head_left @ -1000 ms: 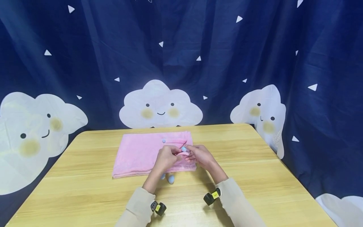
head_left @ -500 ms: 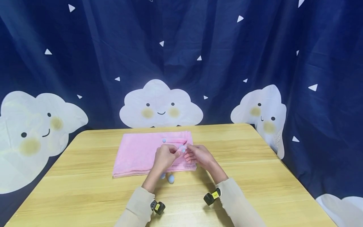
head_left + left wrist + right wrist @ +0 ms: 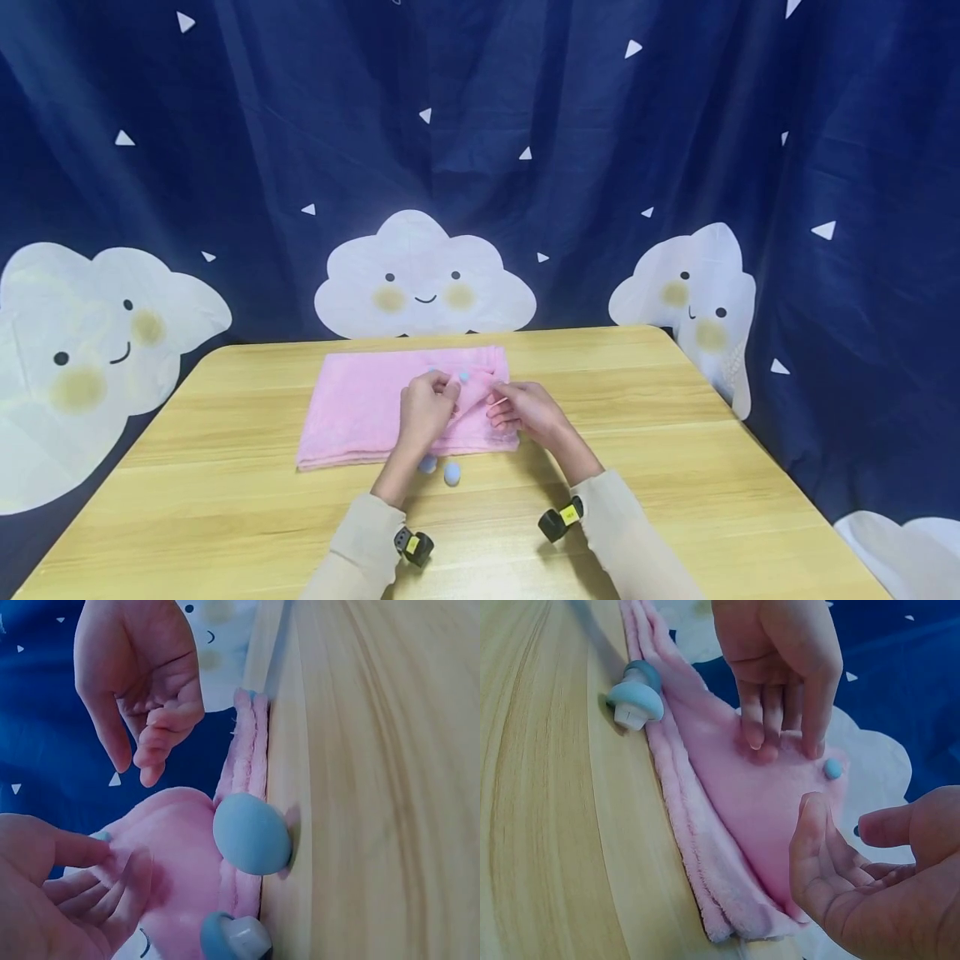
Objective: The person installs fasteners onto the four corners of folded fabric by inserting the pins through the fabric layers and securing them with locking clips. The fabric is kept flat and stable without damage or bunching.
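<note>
One hand (image 3: 426,410), the left, pinches pink cloth (image 3: 356,408), the right hand (image 3: 529,408) loosely curled, empty.

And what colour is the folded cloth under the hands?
Pink; the folded cloth shows best in the head view.

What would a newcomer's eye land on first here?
Probably the smiling clouds on the blue curtain behind the table. Next, the pink cloth on the table, pinched by the left hand, the right hand close by. Two blue pieces sit by the cloth's near edge.
</note>
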Demonstrator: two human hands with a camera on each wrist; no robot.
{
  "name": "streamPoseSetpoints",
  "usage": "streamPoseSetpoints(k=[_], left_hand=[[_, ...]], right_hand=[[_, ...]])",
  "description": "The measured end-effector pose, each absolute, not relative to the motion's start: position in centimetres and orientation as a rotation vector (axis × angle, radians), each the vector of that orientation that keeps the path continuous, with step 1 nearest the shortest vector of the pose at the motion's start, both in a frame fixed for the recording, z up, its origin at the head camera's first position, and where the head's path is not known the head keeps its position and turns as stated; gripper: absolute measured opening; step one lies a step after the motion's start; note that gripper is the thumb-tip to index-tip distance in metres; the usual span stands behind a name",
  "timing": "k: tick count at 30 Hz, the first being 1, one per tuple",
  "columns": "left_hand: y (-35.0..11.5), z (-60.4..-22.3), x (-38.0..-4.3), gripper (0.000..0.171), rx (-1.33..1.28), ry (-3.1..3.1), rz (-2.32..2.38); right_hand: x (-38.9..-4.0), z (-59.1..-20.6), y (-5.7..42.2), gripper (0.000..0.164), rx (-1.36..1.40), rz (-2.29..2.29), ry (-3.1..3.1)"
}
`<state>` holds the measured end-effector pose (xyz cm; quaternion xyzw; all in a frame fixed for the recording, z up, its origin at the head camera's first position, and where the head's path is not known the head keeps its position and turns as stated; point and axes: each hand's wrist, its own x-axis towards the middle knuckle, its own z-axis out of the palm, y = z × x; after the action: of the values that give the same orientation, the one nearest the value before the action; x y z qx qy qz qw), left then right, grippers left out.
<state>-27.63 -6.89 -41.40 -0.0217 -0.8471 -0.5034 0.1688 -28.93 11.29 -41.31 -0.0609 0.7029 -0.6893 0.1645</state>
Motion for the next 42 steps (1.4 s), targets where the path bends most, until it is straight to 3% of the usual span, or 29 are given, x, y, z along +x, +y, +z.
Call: streamPoseSetpoints(k=[17,24,28,35,42], left_hand=[[-9.0,-42.1,-28.5,0.044,0.065,-2.512,-1.517],[-9.3,-42.4,-28.6,0.057,0.1,-2.54,-1.539],[-9.3,-42.5,-28.6,0.058,0.11,-2.54,-1.545],[-9.2,-42.5,-28.6,0.04,0.015,-2.531,-1.503],[-9.6,-42.9,-28.7,0.049,0.075,-2.526,-1.616]], right_hand=[[-28.9,-41.0,11.3,0.033,-0.206,-1.93,2.038],[-27.5,-39.1,11.1,0.033,-0.226,-1.9,2.043],[-26.6,-38.0,10.9,0.032,-0.229,-1.914,2.048],[-27.3,-38.9,11.1,0.031,-0.201,-1.903,2.052],[-28.7,-41.1,11.3,0.03,-0.186,-1.929,2.051]])
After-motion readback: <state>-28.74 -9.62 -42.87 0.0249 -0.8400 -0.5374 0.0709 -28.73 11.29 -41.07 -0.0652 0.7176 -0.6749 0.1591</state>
